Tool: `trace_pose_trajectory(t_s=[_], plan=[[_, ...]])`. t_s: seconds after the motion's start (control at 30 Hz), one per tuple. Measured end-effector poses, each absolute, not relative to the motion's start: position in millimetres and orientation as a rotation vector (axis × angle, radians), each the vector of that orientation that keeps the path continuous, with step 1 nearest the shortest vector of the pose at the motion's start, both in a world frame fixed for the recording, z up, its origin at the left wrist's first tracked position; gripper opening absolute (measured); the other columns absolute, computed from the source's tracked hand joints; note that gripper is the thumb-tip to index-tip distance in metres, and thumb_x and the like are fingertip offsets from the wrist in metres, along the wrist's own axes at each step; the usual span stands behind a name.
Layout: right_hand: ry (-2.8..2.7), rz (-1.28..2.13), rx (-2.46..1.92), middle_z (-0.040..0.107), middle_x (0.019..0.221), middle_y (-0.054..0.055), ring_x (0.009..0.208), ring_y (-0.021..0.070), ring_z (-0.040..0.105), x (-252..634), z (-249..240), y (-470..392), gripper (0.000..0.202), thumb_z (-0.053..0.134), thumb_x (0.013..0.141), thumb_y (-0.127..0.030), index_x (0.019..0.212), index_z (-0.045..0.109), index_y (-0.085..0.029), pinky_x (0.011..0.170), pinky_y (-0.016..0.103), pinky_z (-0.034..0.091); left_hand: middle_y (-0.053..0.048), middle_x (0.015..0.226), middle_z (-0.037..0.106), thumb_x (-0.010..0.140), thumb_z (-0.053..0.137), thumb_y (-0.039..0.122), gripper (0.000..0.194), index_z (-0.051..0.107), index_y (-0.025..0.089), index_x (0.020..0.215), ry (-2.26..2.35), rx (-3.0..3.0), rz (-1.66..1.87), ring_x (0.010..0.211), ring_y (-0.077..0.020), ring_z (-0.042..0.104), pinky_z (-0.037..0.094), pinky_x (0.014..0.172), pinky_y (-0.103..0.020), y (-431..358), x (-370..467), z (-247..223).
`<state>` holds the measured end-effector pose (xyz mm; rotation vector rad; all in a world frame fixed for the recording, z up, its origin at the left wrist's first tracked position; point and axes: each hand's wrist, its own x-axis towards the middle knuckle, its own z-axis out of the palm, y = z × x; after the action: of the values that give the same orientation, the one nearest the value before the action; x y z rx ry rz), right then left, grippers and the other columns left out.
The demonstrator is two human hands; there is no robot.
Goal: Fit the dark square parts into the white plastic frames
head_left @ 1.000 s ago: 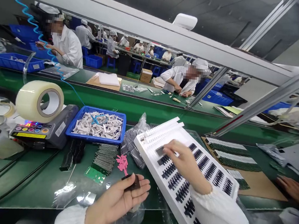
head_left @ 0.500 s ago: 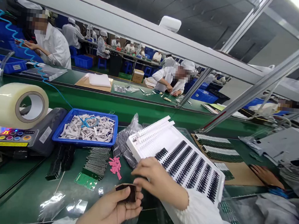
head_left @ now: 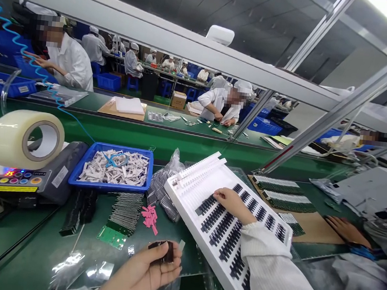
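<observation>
My left hand [head_left: 151, 269], palm up at the bottom middle, is closed on a dark brown, glossy, flat piece [head_left: 165, 254], its thumb pressed over it. A small pale tab shows by the fingertips. My right hand [head_left: 234, 203] reaches over a white tray [head_left: 186, 209] that lies tilted on the bench. Its thumb and fingers are pinched together at the upper end of the black parts [head_left: 218, 223] standing in rows; what they hold, if anything, is hidden. Left of my left hand lie a green circuit board [head_left: 112, 236] and a stack of boards [head_left: 126, 209].
A blue bin [head_left: 109, 184] of white pieces stands behind the pink strips [head_left: 150, 218]. At left are a tape roll [head_left: 5, 137] and a control box [head_left: 19, 186]. A co-worker's hand [head_left: 347, 230] rests at right near cardboard with board rows [head_left: 279, 185]. A metal frame post crosses at right.
My right hand has moved from beside my left hand up and right, over the tray's black parts, its fingers now pinched. My left hand still holds the dark piece, nearly in place.
</observation>
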<state>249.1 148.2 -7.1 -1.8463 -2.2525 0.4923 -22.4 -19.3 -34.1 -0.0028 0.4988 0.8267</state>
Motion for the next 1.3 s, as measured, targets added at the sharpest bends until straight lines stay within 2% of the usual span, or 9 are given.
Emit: trace_pose_trajectory(t_s=[0.17, 0.33, 0.43, 0.57, 0.73, 0.97, 1.03, 1.13, 1.3], plan=[[-2.201, 0.363, -1.815, 0.059, 0.072, 0.008, 0.070, 0.0211, 0.054, 243.7, -6.4, 150.0, 0.023, 0.046, 0.081, -0.028, 0.064, 0.057, -0.017, 0.067, 0.034, 0.041, -0.009, 0.079, 0.072, 0.077, 0.065, 0.021, 0.015, 0.069, 0.009, 0.085, 0.486, -0.002, 0.831, 0.079, -0.0160, 0.067, 0.046, 0.088, -0.032, -18.3, -23.1, -36.5], [-2.156, 0.352, -1.680, 0.058, 0.083, 0.009, 0.078, 0.0216, 0.053, 221.4, 24.2, 126.1, 0.029, 0.036, 0.090, -0.033, 0.083, 0.060, -0.017, 0.072, 0.036, 0.043, -0.012, 0.085, 0.073, 0.079, 0.064, 0.022, 0.018, 0.068, 0.007, 0.088, 0.484, -0.027, 0.842, 0.082, -0.0175, 0.068, 0.047, 0.086, -0.031, -13.7, -24.9, -38.1], [-2.346, 0.669, -1.403, 0.059, 0.082, 0.004, 0.076, 0.0164, 0.055, 189.3, 48.6, 93.9, 0.028, 0.042, 0.090, -0.039, 0.082, 0.062, -0.020, 0.072, 0.030, 0.045, -0.014, 0.090, 0.073, 0.080, 0.062, 0.021, 0.017, 0.067, 0.007, 0.087, 0.462, -0.020, 0.839, 0.085, -0.0196, 0.069, 0.047, 0.086, -0.033, -10.4, -23.3, -35.8], [-2.563, 1.020, -0.869, 0.057, 0.079, 0.003, 0.075, 0.0133, 0.054, 146.4, 58.0, 58.6, 0.022, 0.047, 0.090, -0.029, 0.082, 0.065, -0.018, 0.070, 0.026, 0.044, -0.014, 0.087, 0.073, 0.079, 0.063, 0.021, 0.017, 0.067, 0.006, 0.085, 0.423, -0.006, 0.832, 0.085, -0.0212, 0.069, 0.047, 0.086, -0.034, -9.5, -20.4, -34.6], [-2.524, 0.791, -0.948, 0.058, 0.076, 0.003, 0.076, 0.0147, 0.054, 127.7, 38.5, 47.8, 0.016, 0.054, 0.086, -0.018, 0.082, 0.069, -0.017, 0.073, 0.029, 0.043, -0.012, 0.084, 0.073, 0.075, 0.068, 0.022, 0.018, 0.067, 0.007, 0.085, 0.380, 0.007, 0.828, 0.082, -0.0175, 0.069, 0.048, 0.081, -0.027, -11.1, -22.9, -39.1], [-2.453, 0.614, -0.956, 0.060, 0.089, 0.008, 0.087, 0.0178, 0.055, 126.8, 27.6, 36.8, 0.022, 0.049, 0.089, -0.022, 0.098, 0.068, -0.019, 0.076, 0.031, 0.046, -0.008, 0.072, 0.071, 0.066, 0.075, 0.017, 0.015, 0.066, 0.009, 0.076, 0.440, -0.035, 0.871, 0.072, -0.0146, 0.067, 0.049, 0.074, -0.025, -10.6, -21.3, -41.9], [-2.495, 0.689, -0.929, 0.059, 0.108, 0.011, 0.101, 0.0198, 0.054, 126.4, 30.7, 34.3, 0.032, 0.055, 0.085, -0.029, 0.115, 0.059, -0.017, 0.085, 0.033, 0.046, -0.006, 0.072, 0.071, 0.067, 0.075, 0.017, 0.015, 0.067, 0.010, 0.077, 0.456, 0.003, 0.883, 0.069, -0.0131, 0.065, 0.048, 0.072, -0.025, -10.8, -20.0, -41.7], [-2.647, 0.730, -0.839, 0.056, 0.121, 0.015, 0.112, 0.0249, 0.051, 123.6, 31.2, 32.4, 0.072, 0.070, 0.070, -0.043, 0.130, 0.044, -0.012, 0.098, 0.040, 0.039, -0.005, 0.078, 0.070, 0.063, 0.077, 0.019, 0.023, 0.067, 0.013, 0.082, 0.446, 0.105, 0.891, 0.067, -0.0136, 0.063, 0.047, 0.065, -0.026, -12.3, -20.0, -39.5], [-2.707, 0.554, -0.731, 0.068, 0.098, 0.007, 0.094, 0.0191, 0.062, 112.1, 20.1, 27.1, 0.036, 0.058, 0.078, -0.017, 0.115, 0.055, -0.016, 0.103, 0.042, 0.033, 0.001, 0.069, 0.064, 0.057, 0.080, 0.020, 0.033, 0.066, 0.019, 0.087, 0.409, 0.221, 0.968, 0.062, -0.0115, 0.058, 0.043, 0.063, -0.025, -16.8, -27.1, -34.3]])
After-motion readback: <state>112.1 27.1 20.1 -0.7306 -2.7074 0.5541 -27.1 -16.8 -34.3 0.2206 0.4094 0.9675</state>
